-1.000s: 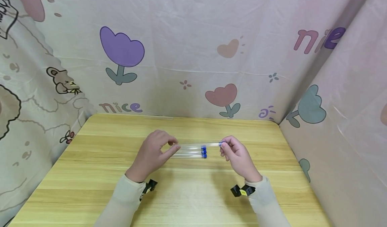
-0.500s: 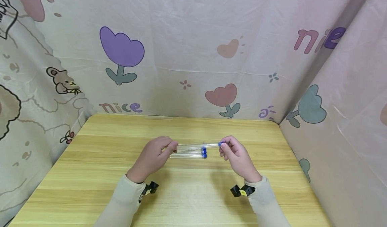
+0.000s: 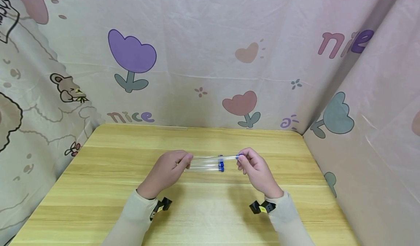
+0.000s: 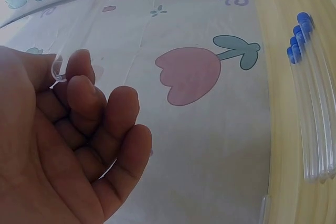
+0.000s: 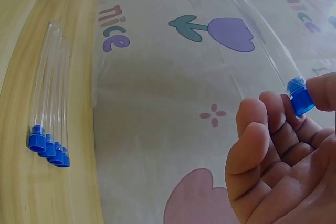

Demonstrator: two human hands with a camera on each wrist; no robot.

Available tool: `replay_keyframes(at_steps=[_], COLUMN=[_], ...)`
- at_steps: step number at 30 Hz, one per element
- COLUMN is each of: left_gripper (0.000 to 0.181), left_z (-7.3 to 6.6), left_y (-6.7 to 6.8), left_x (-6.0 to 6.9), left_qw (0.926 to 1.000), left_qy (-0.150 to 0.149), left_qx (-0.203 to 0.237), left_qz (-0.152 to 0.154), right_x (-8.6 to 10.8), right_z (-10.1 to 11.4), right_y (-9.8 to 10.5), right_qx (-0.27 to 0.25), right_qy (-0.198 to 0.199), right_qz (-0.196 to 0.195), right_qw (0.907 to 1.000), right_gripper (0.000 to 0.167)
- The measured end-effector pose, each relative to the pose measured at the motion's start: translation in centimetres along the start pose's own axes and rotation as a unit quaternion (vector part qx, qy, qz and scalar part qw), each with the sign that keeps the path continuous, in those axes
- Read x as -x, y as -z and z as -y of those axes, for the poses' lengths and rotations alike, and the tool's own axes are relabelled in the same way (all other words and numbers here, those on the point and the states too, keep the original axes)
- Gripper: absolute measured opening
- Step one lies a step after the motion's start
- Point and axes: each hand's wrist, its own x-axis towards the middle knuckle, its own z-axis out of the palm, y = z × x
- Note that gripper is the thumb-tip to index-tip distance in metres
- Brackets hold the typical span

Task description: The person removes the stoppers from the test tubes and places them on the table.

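Observation:
A clear test tube (image 3: 224,158) with a blue cap is held between both hands above the table. My left hand (image 3: 168,171) pinches its rounded end, which shows between thumb and fingers in the left wrist view. At the other end my right hand (image 3: 260,171) pinches the blue cap (image 5: 301,98) between thumb and index finger; the cap sits on the tube's mouth. Just beneath, several capped test tubes (image 3: 205,168) lie side by side on the table, their caps toward the right. My left hand hides part of their rounded ends in the head view.
The wooden table (image 3: 210,209) runs back to a printed curtain (image 3: 197,56), with more curtain on the left and right sides. A thin clear strip (image 3: 172,128) lies along the table's back edge.
My left thumb and fingers, apart a second ago, have come together around the tube's rounded end, and that hand has dipped slightly. My right hand has kept its pinch on the cap, almost still.

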Motion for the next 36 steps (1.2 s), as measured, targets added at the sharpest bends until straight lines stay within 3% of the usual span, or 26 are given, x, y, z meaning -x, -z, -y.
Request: replay_keyframes(at_steps=[13,24,36], left_gripper=[0.04,0.037,0.032], left_z=[0.23,0.16,0.16], left_y=[-0.08,0.03,0.13], left_x=[0.05,0.05,-0.01], left_qw=[1.0,0.9997,0.9993], left_qy=[0.002,0.022,0.028], left_qx=[-0.003,-0.002,-0.016], left_qz=[0.006,0.012,0.016], right_x=[0.04,0.03,0.06], right_z=[-0.22,-0.24,-0.3], right_y=[-0.1,-0.02,-0.1], right_qx=[0.008,0.019,0.022], right_qy=[0.006,0.0,0.005], right_qz=[0.003,-0.001,-0.009], right_qw=[0.9999,0.9998,0.9997], right_gripper=[0.019,0.02,0.015])
